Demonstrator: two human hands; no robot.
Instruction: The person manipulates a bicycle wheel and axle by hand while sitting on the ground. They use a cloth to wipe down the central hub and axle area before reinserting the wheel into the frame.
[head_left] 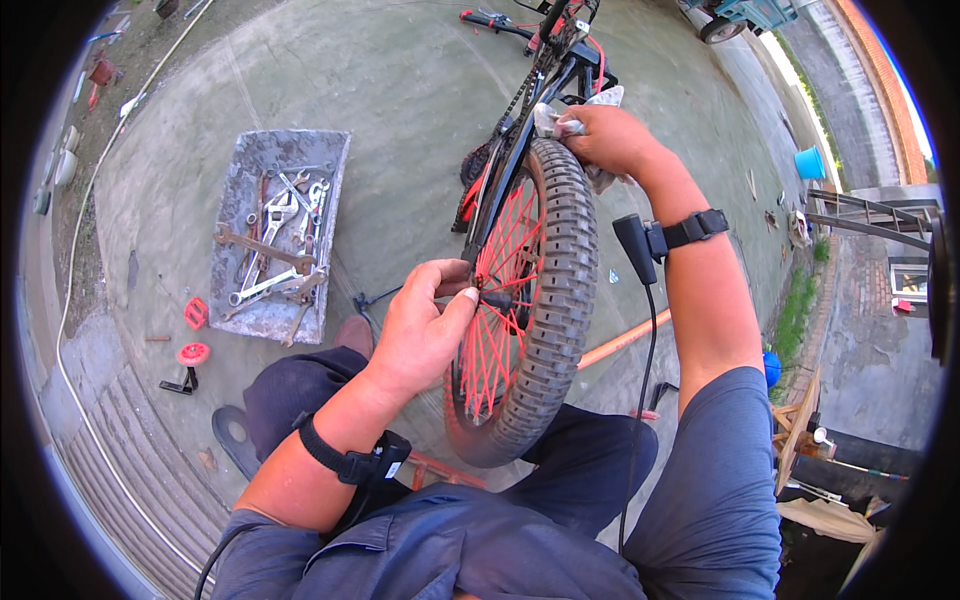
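Observation:
A bicycle wheel [566, 260] with a knobby black tyre and red spokes stands between my knees, joined to a black bicycle frame [515, 150]. At the wheel's hub, my left hand [425, 325] pinches with thumb and fingers by the end of a frame bar. Whatever lies in that pinch is hidden by the fingers. My right hand [610, 140] is closed on a crumpled whitish rag [548, 121] at the far top of the tyre, close to the frame. The chain and a dark sprocket [474, 166] show left of the frame.
On the left lies a grey tray [340, 170] of wrenches. Near it are a red pedal [196, 313] and a small red wheel [193, 354] with a black bracket. An orange pipe [625, 340] runs behind the tyre. A blue bucket [810, 163] stands far right.

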